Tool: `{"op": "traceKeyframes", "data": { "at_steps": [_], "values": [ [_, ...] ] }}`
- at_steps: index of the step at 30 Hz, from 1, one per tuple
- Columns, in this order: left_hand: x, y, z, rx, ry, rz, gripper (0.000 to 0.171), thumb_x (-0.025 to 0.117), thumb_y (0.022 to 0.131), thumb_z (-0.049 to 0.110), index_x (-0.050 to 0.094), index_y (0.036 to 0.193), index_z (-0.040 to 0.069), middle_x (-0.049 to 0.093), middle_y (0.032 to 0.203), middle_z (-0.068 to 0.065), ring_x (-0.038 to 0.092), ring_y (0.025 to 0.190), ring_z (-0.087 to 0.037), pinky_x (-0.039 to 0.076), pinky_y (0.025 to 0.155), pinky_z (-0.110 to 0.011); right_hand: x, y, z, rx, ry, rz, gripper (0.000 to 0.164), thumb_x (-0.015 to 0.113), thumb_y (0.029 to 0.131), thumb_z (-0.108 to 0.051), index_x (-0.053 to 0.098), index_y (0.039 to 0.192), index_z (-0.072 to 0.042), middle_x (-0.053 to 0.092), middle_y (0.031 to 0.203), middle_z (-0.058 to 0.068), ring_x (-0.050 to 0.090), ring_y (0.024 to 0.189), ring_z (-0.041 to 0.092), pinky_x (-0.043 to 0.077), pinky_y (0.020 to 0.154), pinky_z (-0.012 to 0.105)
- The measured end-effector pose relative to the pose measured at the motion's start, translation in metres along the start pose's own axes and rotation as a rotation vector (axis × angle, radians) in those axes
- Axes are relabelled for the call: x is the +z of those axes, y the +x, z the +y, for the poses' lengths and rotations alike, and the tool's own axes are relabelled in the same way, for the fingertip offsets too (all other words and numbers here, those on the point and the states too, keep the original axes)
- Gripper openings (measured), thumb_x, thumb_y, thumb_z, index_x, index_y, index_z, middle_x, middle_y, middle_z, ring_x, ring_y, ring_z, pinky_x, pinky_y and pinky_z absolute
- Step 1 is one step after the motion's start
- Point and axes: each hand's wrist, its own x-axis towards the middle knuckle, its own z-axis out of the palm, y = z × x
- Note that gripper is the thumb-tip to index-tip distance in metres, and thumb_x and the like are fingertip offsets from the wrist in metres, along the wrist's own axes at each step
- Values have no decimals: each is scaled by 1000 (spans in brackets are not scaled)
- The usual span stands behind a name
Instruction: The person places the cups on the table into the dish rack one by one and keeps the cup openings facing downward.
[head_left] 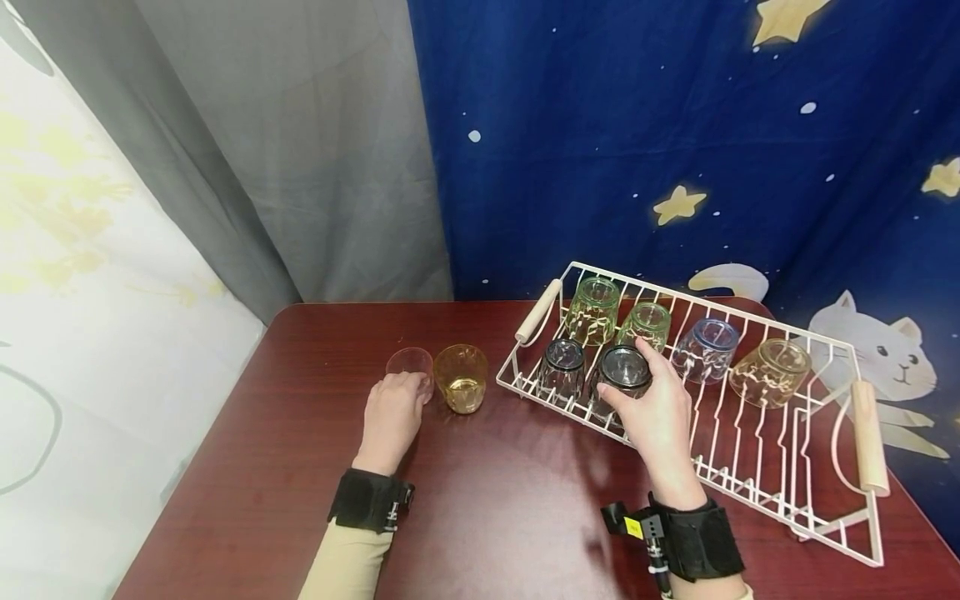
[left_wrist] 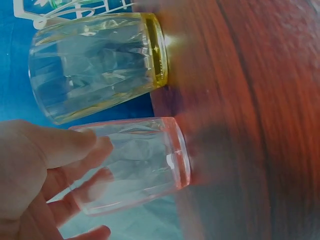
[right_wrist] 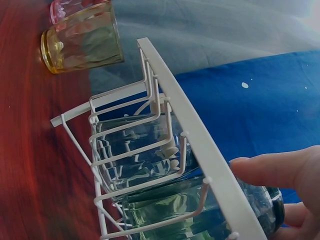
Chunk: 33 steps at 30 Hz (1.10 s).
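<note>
My left hand (head_left: pixel 393 418) holds a pink-tinted glass (left_wrist: pixel 145 165) near its rim, thumb on one side and fingers on the other. The glass stands upright on the table. Beside it, a yellow-tinted glass (head_left: pixel 461 379) also stands upright. Over at the rack (head_left: pixel 750 487), my right hand (head_left: pixel 662 421) grips an upside-down dark grey glass (head_left: pixel 626 367) between thumb and fingers. Whether that glass touches the rack wires is hidden. A second dark grey glass (head_left: pixel 562 371) sits upside down to its left.
Upside down in the rack's back row are two green glasses, one left (head_left: pixel 595 310) and one right (head_left: pixel 647 321), a blue-rimmed glass (head_left: pixel 707 350) and an amber glass (head_left: pixel 772 372). The white wire rack has wooden handles. Curtains (head_left: pixel 360 167) hang behind the red-brown table (head_left: pixel 480 500).
</note>
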Motion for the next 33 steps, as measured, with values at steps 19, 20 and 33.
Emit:
{"op": "traceKeyframes", "data": {
  "at_steps": [19,20,33],
  "values": [
    [0,4,0,-4,32,42,16,75,81,7,74,97,10,75,89,-7,68,87,-28,55,75,-44,-1,4,4,81,-69,-129,81,77,80,-19,37,150,-6,37,154,23,35,139,47,24,116,59],
    [0,4,1,-12,29,36,16,75,81,7,74,97,11,75,89,-7,68,87,-28,55,76,-44,-1,5,4,82,-70,-132,82,76,80,-19,36,150,-6,37,153,24,35,138,48,24,115,60],
    [-3,4,3,-108,-2,66,15,73,82,6,74,95,13,73,88,-6,70,83,-30,55,62,-44,-3,7,6,85,-82,-176,84,73,84,-20,27,153,-5,34,153,28,34,138,48,31,112,60]
  ]
}}
